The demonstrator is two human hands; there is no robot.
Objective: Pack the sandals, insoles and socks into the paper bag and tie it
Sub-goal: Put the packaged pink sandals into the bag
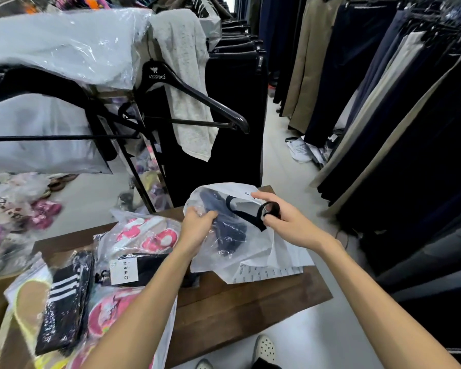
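At centre frame, my left hand (197,227) fingers grip a clear plastic packet of dark sandals (224,222), feeding it into the white paper bag (282,251) on the brown wooden bench (237,302); my right hand (280,219) fingers hook its black ribbon handle (270,209), keeping the mouth open.

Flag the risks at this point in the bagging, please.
1. The left hand pushes a plastic-wrapped dark item into the white paper bag; its mouth could crumple or tear.
2. The right hand holds only the black handle, so the bag may slide on the wooden table.
3. Socks and pink sandals lie unpacked.
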